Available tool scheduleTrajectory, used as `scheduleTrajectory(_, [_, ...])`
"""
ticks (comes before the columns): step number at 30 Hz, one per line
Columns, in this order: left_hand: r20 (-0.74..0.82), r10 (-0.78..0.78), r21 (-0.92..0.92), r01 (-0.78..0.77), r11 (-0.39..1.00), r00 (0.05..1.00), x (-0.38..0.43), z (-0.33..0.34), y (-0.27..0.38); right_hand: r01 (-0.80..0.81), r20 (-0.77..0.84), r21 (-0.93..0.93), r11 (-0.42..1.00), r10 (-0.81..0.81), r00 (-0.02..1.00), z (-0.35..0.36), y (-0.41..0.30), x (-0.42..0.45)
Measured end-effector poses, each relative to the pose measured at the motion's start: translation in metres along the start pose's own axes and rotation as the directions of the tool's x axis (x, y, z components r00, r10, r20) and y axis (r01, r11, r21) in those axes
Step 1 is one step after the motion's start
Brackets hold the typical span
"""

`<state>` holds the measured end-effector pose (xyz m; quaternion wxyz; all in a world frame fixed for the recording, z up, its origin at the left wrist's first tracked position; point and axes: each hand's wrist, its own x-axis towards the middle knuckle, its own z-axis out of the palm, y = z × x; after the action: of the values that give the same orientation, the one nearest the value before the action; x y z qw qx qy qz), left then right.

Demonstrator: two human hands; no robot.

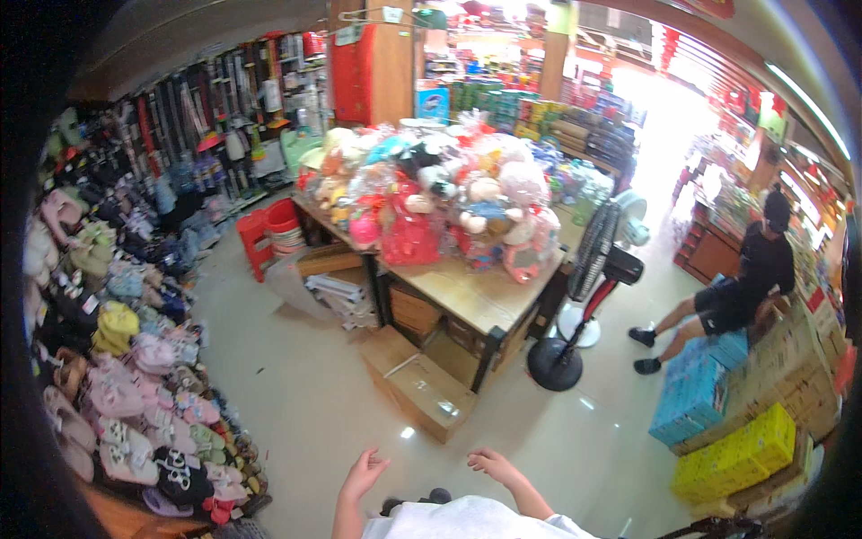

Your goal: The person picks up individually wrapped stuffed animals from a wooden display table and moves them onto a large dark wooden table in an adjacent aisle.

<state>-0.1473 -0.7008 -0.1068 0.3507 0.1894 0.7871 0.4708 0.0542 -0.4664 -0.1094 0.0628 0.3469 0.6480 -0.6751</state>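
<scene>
Both of my hands are held out in the air above the tiled floor (303, 404), with nothing in them. My left hand (367, 468) has its fingers loosely bent and apart. My right hand (490, 463) reaches inward from the other side, its fingers slightly curled. Nearest to them lies a long cardboard box (431, 387) on the floor, at the foot of a table (471, 290). Plush toys in clear plastic wrap (431, 182) are heaped on that table.
Slippers (128, 445) fill a rack along the left. Red plastic stools (252, 242) stand behind the table's left side. A black pedestal fan (555, 364) stands right of the table. Farther right, a person (764, 269) sits by blue cartons (690, 391) and yellow cartons (737, 455).
</scene>
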Motion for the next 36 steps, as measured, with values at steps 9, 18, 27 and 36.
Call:
scheduleTrajectory(9, [0.197, 0.004, 0.100, -0.025, 0.995, 0.980, 0.074, 0.037, 0.026, -0.125, -0.100, 0.159, 0.979, 0.142, 0.985, -0.027, 0.025, 0.005])
scheduleTrajectory(18, [0.298, 0.033, 0.097, -0.064, 0.993, 0.954, 0.185, 0.030, 0.091, -0.015, -0.247, 0.212, 0.977, 0.069, 0.967, -0.067, -0.030, 0.078])
scheduleTrajectory(27, [0.267, 0.277, 0.006, -0.289, 0.957, 0.923, 0.306, 0.005, 0.162, 0.095, -0.373, 0.211, 0.973, -0.009, 0.928, -0.106, -0.107, 0.141])
scheduleTrajectory(36, [0.359, 0.184, -0.040, -0.182, 0.982, 0.915, 0.346, 0.013, 0.172, 0.017, -0.367, 0.275, 0.961, 0.089, 0.926, -0.126, -0.110, 0.184])
